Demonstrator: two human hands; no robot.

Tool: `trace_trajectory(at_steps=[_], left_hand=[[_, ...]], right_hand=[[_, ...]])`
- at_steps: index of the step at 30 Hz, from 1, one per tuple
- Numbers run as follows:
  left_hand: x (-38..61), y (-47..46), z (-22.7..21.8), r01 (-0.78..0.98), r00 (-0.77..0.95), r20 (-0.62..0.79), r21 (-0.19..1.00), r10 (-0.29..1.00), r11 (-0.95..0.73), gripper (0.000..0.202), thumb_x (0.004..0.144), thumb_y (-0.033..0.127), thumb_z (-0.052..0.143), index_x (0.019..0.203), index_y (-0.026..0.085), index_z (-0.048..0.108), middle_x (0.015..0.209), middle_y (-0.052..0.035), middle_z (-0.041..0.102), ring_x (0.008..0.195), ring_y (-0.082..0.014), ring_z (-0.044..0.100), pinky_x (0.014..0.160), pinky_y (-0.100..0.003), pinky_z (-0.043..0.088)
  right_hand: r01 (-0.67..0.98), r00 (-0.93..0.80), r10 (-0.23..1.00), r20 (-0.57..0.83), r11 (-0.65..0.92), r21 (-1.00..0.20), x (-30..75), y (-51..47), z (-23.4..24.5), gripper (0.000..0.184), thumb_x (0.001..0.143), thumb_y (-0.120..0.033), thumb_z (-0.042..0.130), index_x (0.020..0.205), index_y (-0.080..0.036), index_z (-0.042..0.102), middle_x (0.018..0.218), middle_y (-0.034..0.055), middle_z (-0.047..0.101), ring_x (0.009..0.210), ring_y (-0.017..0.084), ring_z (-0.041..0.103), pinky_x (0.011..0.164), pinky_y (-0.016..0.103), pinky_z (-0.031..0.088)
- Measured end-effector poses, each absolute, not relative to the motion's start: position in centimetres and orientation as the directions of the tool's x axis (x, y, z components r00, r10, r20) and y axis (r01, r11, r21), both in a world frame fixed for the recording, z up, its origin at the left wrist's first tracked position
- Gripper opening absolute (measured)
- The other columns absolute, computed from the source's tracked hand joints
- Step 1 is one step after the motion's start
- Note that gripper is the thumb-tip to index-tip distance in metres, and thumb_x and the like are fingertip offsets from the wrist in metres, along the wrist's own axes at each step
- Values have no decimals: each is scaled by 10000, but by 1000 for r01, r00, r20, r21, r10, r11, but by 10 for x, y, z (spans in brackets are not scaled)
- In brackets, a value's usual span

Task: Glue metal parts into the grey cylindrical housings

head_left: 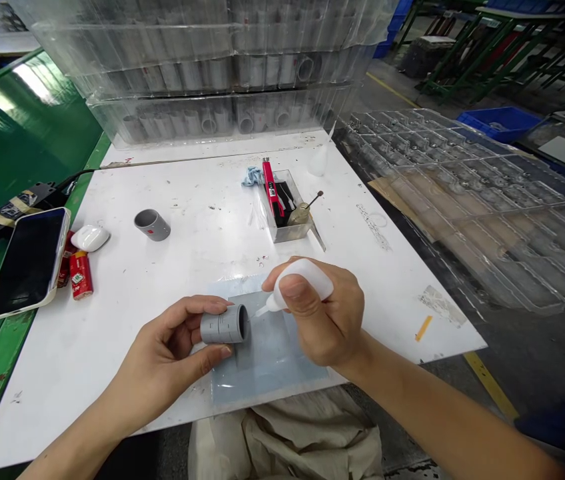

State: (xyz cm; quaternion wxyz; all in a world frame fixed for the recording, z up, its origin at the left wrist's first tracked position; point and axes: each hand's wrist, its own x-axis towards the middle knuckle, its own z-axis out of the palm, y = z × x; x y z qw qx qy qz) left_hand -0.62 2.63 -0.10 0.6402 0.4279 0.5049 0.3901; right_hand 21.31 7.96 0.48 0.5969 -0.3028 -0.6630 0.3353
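Observation:
My left hand [172,347] grips a short grey cylinder [219,325] with dark line markings, thumb below and fingers above. Its open end faces right. In my right hand [330,313] is a white squeeze bottle [307,280], closed between thumb and fingers. The bottle's thin nozzle points down and left, close to the cylinder's open end; whether it touches the rim I cannot tell. Both hands are over a light blue sheet [272,383] at the table's front edge. Another grey cylinder [155,225], with a small red mark, rests tilted farther back on the left.
A small clear box [290,232] holds a red-handled tool [271,190] and a little jar. At left lie a phone [27,263], a white mouse-shaped object [90,237] and red batteries [81,275]. Stacked clear trays [162,107] of grey cylinders line the back; more trays [487,200] stand right.

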Motion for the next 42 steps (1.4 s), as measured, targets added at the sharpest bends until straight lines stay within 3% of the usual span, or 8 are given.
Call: trace_trajectory(at_steps=[4,9,21,32,42], left_hand=[[-4,25,0,-76,169,-315,941,934,331,315,832,197,892,1094,314,762,1191,11,718,963,-115,693,840,-158,609],[-3,25,2,-71,150,-336,935,930,349,317,829,201,890,1101,300,760,1214,-1,721,954,-122,697,815,-160,615],[-2,25,5,-72,158,-409,903,899,423,379,809,266,910,1146,265,735,1034,-19,756,846,-135,694,736,-181,607],[0,23,11,-70,153,-438,890,886,452,411,800,322,924,1169,282,748,944,-9,787,865,-153,723,742,-177,606],[0,25,15,-15,144,-423,903,895,429,384,796,370,927,1148,303,788,790,19,746,719,-129,663,700,-180,567]], right_hand=[[25,-97,810,578,583,-812,213,79,5,581,1223,-518,615,735,-207,672,617,-32,510,490,184,466,485,328,346],[10,-84,809,581,584,-812,213,80,5,621,1218,-544,632,699,-203,641,596,-35,482,488,181,451,481,322,343],[59,-54,822,567,569,-820,214,79,6,607,1211,-555,622,712,-210,653,610,-33,496,499,189,475,505,313,393],[42,-41,808,588,589,-807,215,81,5,601,1205,-545,632,709,-207,666,624,-24,522,501,194,485,506,325,425],[9,24,781,625,625,-781,216,82,4,566,1204,-548,665,755,-205,699,707,24,632,591,244,593,512,339,482]])
